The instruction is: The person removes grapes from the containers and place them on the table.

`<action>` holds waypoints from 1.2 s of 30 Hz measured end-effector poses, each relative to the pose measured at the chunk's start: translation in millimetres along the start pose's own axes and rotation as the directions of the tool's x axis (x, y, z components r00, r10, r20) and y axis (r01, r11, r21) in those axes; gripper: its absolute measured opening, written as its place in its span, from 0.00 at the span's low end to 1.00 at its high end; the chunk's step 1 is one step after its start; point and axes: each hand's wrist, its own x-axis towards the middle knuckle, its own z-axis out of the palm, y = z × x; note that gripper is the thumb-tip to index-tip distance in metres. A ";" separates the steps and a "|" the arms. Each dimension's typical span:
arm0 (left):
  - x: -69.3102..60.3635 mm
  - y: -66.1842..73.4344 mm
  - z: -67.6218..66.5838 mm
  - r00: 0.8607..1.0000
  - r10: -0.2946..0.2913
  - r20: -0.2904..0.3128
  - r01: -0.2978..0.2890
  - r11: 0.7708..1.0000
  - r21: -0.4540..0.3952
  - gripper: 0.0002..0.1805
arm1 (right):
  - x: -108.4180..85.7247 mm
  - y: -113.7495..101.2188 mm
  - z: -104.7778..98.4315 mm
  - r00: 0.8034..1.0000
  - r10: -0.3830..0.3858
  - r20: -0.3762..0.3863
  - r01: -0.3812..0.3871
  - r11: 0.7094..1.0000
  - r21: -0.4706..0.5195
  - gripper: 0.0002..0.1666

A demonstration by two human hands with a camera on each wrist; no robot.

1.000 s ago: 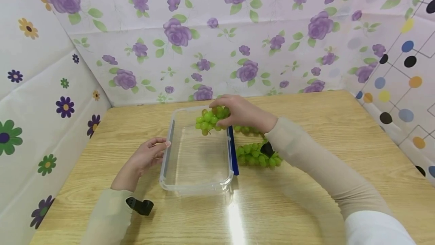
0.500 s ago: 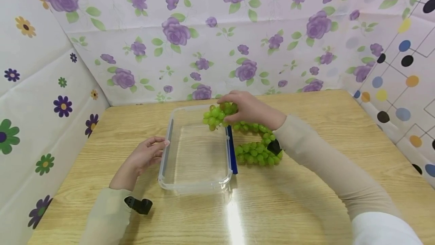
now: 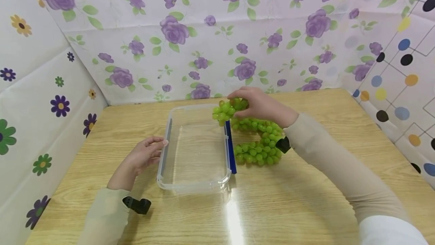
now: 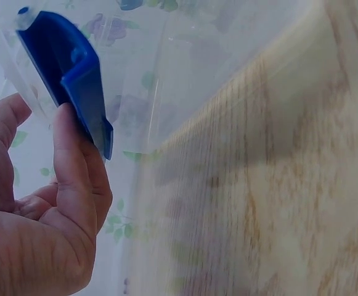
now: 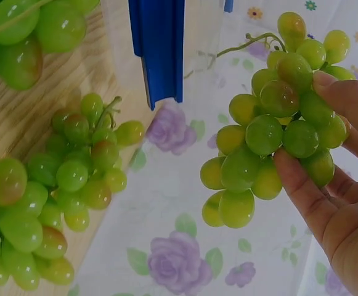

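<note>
A clear plastic food container [image 3: 194, 186] stands on the table, its inside bare. My left hand [image 3: 144, 156] pinches its left rim between thumb and fingers, the fingers beside a blue clip flap [image 4: 83, 80] in the left wrist view. My right hand [image 3: 261, 105] holds a small bunch of green grapes [image 3: 224, 113] by the fingertips, raised over the container's far right corner. In the right wrist view, thumb and fingers press into this bunch of grapes [image 5: 265, 132]. More green grapes [image 3: 256, 152] lie on the table right of the container, partly under my right hand.
Another blue clip flap [image 3: 230, 148] hangs open along the container's right side. The wooden table [image 3: 340, 154] meets a flowered wall covering [image 3: 217, 48] at the back, with patterned sheets on both sides.
My right hand has moved right and slightly away with the bunch of grapes, from over the container to its right edge. More grapes on the table show. The left hand stays at the rim.
</note>
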 end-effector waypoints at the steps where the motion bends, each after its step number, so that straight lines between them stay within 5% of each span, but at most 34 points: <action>1: 0.1 0.2 -0.3 1.000 -0.001 0.002 0.001 1.000 -0.001 0.24 | -1.6 0.8 -1.3 1.000 0.006 -0.002 -0.006 1.000 0.008 0.30; 36: 1.3 -1.4 -0.9 1.000 0.003 0.009 -0.003 1.000 0.001 0.26 | -45.9 47.7 -20.4 0.997 0.023 -0.074 -0.022 1.000 0.007 0.30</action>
